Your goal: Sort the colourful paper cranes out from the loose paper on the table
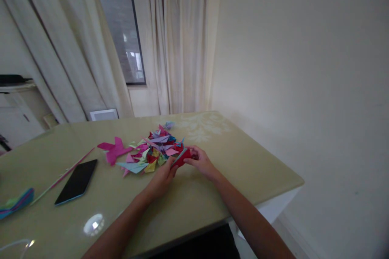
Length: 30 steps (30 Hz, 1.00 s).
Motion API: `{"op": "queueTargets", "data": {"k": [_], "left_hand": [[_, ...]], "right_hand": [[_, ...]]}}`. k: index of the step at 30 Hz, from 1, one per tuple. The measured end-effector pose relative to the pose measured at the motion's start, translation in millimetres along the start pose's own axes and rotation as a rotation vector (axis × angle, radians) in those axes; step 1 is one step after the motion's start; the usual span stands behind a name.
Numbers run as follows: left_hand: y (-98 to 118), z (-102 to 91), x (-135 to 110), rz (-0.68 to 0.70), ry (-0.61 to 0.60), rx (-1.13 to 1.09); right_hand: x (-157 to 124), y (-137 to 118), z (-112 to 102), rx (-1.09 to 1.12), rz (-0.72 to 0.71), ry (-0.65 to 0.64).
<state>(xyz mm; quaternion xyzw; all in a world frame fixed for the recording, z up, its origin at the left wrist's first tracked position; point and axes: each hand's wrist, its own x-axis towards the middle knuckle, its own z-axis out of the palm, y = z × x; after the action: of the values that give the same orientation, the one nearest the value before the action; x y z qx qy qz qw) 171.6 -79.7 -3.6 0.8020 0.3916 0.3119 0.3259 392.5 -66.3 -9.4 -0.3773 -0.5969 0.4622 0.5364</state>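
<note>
A small folded piece of red paper (182, 158), with a pale blue-grey strip along its upper left edge, is held between both hands just above the table. My left hand (164, 174) pinches its lower left end. At its right end, my right hand (199, 161) grips it with thumb and fingers. Just beyond my hands lies a heap of colourful folded paper shapes (158, 145) in pink, purple, yellow, red and light blue. A larger magenta folded shape (114, 150) rests at the heap's left side.
The table (237, 166) has a glossy greenish top. A dark tablet or phone (76, 182) lies at the left, beside a thin pink and pale green strip (65, 175). Farther left is a blue bundle (18, 204). A wall (291, 68) stands to the right, with curtains (182, 48) behind.
</note>
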Motion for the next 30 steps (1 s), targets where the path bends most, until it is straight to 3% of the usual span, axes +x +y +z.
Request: {"op": "queueTargets", "data": {"k": [5,11,14,17,20,23,25,28,30], "left_hand": [[5,-0.9,0,0.008,-0.019,0.057],[-1,-23.7,31,0.036,0.253,0.495],[-7,-28.5,41,0.018,0.296,0.604],[-7,-28.7,41,0.012,0.343,0.629],[-3,-33.4,35,0.038,0.514,0.575],[-5,-41.6,29,0.110,0.785,0.364],[-9,-44.6,28,0.138,0.898,0.217],[-15,-41.8,31,0.145,0.956,0.116],[-15,-35.3,34,0.155,0.885,0.037]], "right_hand": [[0,-5,2,-0.039,-0.042,0.061],[7,-12,-14,-0.019,-0.109,0.342],[8,-11,-25,-0.004,-0.121,0.487],[7,-10,-31,0.002,-0.109,0.553],[7,-9,-32,-0.004,-0.096,0.563],[8,-9,-29,-0.007,-0.092,0.517],[9,-10,-25,0.002,-0.083,0.456],[7,-11,-20,0.026,-0.051,0.344],[4,-12,-18,0.038,-0.021,0.256]]}}
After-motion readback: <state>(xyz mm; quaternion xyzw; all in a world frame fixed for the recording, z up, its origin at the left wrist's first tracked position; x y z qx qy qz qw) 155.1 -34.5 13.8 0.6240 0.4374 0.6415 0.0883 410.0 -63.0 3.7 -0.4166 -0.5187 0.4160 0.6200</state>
